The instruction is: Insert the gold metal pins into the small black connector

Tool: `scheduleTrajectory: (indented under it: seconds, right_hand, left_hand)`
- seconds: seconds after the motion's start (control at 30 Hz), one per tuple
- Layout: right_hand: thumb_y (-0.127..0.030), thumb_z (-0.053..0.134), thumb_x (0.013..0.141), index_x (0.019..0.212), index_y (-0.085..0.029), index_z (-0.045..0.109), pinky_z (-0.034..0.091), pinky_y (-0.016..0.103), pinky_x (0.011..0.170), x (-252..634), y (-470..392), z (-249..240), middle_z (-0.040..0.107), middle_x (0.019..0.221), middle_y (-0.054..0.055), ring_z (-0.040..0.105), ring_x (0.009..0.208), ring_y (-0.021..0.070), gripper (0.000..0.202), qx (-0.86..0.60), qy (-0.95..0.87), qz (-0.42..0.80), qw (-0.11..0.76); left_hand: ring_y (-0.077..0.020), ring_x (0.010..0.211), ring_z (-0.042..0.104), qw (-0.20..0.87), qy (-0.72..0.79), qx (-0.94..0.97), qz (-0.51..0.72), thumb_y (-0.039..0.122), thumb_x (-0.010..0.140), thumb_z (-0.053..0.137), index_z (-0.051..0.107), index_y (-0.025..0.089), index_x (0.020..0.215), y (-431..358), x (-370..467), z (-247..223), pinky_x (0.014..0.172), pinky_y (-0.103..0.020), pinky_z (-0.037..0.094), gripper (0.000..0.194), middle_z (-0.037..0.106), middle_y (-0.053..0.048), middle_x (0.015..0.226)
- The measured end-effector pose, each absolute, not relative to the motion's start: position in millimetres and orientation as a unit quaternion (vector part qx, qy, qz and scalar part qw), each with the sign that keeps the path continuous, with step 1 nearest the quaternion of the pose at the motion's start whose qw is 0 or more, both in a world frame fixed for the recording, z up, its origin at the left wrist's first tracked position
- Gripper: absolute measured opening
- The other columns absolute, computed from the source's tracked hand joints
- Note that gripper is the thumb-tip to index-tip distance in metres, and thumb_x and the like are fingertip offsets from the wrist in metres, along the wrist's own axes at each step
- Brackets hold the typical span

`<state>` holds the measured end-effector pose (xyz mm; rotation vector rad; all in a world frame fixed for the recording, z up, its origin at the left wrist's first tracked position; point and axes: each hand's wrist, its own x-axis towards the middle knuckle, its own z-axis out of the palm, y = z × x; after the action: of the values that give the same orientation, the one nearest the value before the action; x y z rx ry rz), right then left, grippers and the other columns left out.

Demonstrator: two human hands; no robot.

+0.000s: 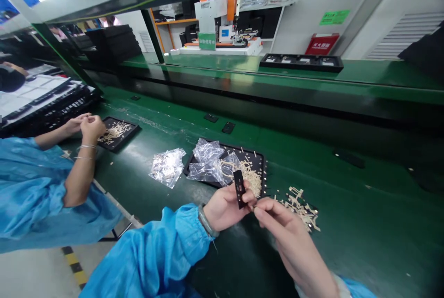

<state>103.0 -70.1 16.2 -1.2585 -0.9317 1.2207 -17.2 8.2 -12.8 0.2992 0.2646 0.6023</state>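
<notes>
My left hand (227, 207) holds a small flat black part (239, 189) upright between thumb and fingers. Close against it on the right, my right hand (282, 224) has thumb and forefinger pinched together near the left fingertips; what the pinch holds is too small to make out. Behind my hands lies a black tray (258, 157) with a heap of small beige pieces (251, 175) and clear plastic bags (208, 161). A loose pile of beige strips (300, 207) rests on the green table beyond my right hand.
At the left a co-worker's hands (88, 124) are over another black tray (120, 143). A plastic bag (168, 166) lies between the trays. Small black parts (228, 127) are on the green table (347, 205). A raised shelf (222, 64) runs behind.
</notes>
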Motion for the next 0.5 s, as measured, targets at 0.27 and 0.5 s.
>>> scheduleTrajectory:
  seconds: [0.27, 0.5]
  right_hand:
    - [-0.037, 0.068, 0.075, 0.068, -0.020, 0.063, 0.039, 0.028, 0.065, 93, -68, 14, 0.057, 0.073, 0.001, 0.049, 0.069, 0.0184, 0.019, -0.522, -0.369, 0.521, 0.566]
    - [-0.037, 0.066, 0.078, 0.070, -0.021, 0.064, 0.046, 0.031, 0.073, 117, -69, 17, 0.060, 0.094, 0.006, 0.056, 0.087, 0.0235, 0.018, -0.505, -0.412, 0.494, 0.576]
  left_hand:
    - [-0.0117, 0.062, 0.040, 0.920, 0.136, 0.190, 0.314, 0.012, 0.063, 0.065, 0.047, 0.014, 0.080, 6, -16, -13, 0.064, -0.023, 0.033, 0.025, 0.038, 0.001, 0.061]
    - [-0.0096, 0.063, 0.042, 0.907, 0.157, 0.274, 0.278, 0.030, 0.070, 0.070, 0.052, 0.013, 0.080, 13, -22, -8, 0.059, -0.022, 0.031, 0.027, 0.042, -0.001, 0.072]
